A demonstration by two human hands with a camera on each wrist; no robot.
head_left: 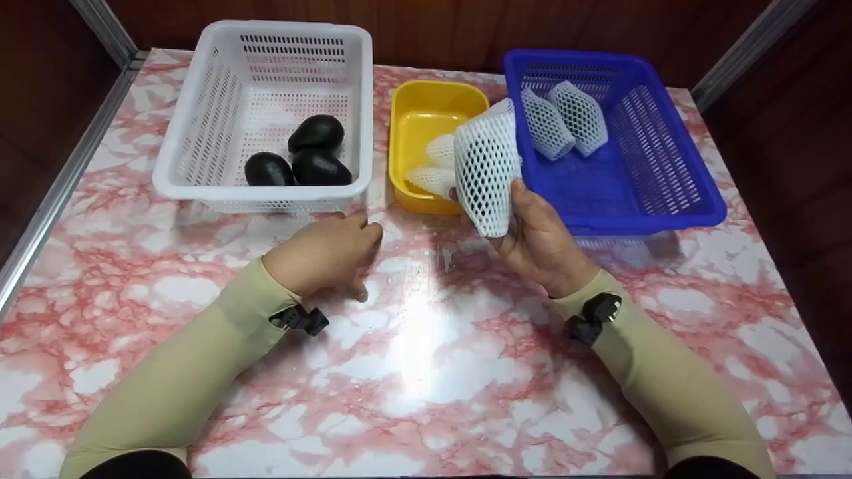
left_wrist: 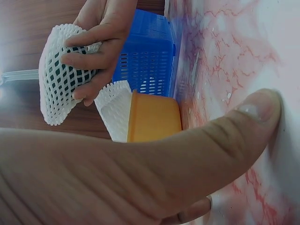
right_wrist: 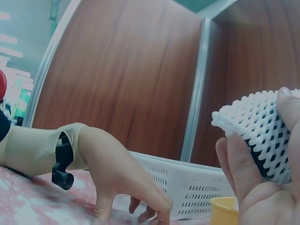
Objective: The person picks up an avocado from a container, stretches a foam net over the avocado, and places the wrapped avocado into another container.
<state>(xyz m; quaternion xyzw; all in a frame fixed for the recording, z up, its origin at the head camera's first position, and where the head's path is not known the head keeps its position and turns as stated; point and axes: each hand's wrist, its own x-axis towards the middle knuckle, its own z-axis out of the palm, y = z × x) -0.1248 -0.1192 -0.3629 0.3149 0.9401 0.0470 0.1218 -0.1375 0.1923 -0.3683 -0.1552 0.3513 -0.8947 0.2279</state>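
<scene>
My right hand holds an avocado in a white foam net sleeve, raised over the right side of the yellow bin. Dark skin shows through the mesh in the left wrist view, where several fingers wrap the sleeve. My left hand hangs palm down, loosely bent and holding nothing, close over the table before the white basket. Three bare dark avocados lie in that basket. White foam nets lie in the yellow bin, partly hidden behind the held avocado.
At the right stands a blue basket with two net-sleeved avocados near its back left corner. All three containers line the back of the marbled table, before a brown wood panel. Metal frame posts rise at both back corners.
</scene>
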